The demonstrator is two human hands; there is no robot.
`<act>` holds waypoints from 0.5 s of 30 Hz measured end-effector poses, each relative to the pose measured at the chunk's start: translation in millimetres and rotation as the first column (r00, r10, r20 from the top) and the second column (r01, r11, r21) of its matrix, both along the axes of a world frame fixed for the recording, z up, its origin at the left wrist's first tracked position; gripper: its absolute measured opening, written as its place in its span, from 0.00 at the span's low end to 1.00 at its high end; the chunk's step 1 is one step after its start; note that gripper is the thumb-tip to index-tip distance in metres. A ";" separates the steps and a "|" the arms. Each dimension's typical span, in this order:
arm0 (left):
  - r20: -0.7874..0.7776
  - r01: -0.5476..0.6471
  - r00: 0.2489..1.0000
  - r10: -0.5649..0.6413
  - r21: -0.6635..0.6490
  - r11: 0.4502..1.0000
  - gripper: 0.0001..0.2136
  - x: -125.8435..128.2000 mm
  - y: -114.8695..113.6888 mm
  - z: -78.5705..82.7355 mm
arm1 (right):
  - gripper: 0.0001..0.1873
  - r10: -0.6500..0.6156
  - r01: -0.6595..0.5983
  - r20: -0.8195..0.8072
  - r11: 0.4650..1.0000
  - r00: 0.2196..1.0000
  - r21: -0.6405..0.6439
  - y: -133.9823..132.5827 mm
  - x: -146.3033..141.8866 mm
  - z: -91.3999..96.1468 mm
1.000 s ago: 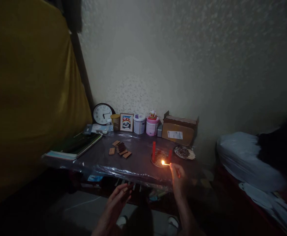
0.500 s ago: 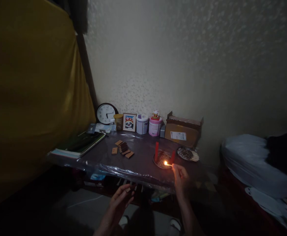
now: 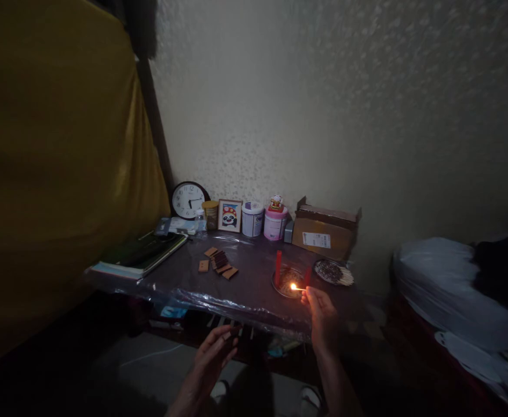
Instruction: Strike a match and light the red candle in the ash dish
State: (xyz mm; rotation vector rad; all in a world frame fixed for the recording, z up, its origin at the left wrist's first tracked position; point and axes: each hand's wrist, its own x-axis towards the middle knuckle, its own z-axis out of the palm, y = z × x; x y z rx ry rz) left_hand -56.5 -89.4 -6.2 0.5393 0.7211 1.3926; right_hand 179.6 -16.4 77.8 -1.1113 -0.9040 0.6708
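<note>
My right hand (image 3: pixel 320 311) pinches a burning match (image 3: pixel 298 288), its flame over the near rim of a round metal dish (image 3: pixel 287 282) on the low table (image 3: pixel 245 289). Two red candles stand in the dish: a taller one (image 3: pixel 278 260) at the left and a shorter one (image 3: pixel 307 274) at the right, just beyond the flame. My left hand (image 3: pixel 216 353) hangs below the table's front edge, fingers loosely curled around a small dark object that I cannot make out.
Small brown tiles (image 3: pixel 219 262) lie mid-table, a plate of spent matches (image 3: pixel 333 272) right of the dish. Along the wall stand a clock (image 3: pixel 188 200), a framed picture (image 3: pixel 230 215), tins (image 3: pixel 252 219) and a cardboard box (image 3: pixel 325 233). Books (image 3: pixel 141 258) lie left, a plastic-covered bundle (image 3: pixel 449 289) right.
My right hand carried the lit match a little rightward, toward the short candle. My left hand has hardly moved; the view shifted slightly.
</note>
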 end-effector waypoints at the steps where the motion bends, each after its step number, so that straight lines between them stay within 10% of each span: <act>1: 0.001 0.004 1.000 -0.004 0.001 1.000 0.13 -0.4 0.7 -1.5 | 0.11 0.011 -0.011 -0.026 1.000 1.000 0.005 2.2 0.2 -1.9; 15: 0.036 0.064 0.997 -0.065 0.033 0.997 0.10 -2.7 2.7 -9.1 | 0.13 0.161 -0.158 -0.226 0.987 0.961 0.032 20.5 -1.8 13.4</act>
